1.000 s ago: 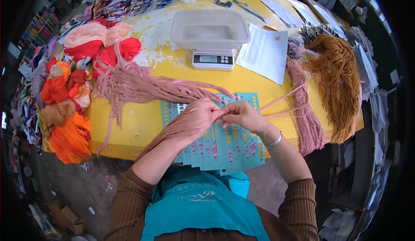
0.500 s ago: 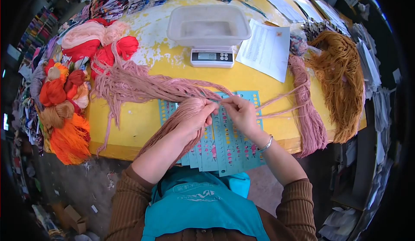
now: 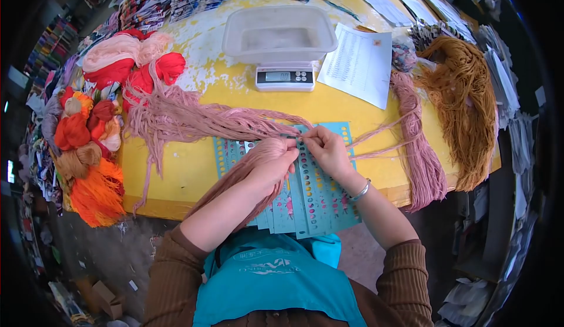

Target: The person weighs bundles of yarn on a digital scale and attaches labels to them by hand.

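Observation:
My left hand is closed around a thick bundle of pale pink thread, which hangs down past the forearm toward the table's front edge. Close beside it, my right hand pinches at the end of a long mauve-pink skein that stretches left across the table. Both hands are above overlapping teal punched cards. The exact strands between the fingertips are too small to tell. Thin strands run right from near my right hand to another pink skein.
A digital scale bearing a clear plastic tray stands behind the hands, beside a printed sheet. Red yarn and orange yarn lie at the left, brown yarn at the right. The yellow table's front edge is near my body.
The camera view has shifted slightly. My left hand has turned a little, with its fingers curled around the pink bundle; my right hand keeps nearly the same pinch.

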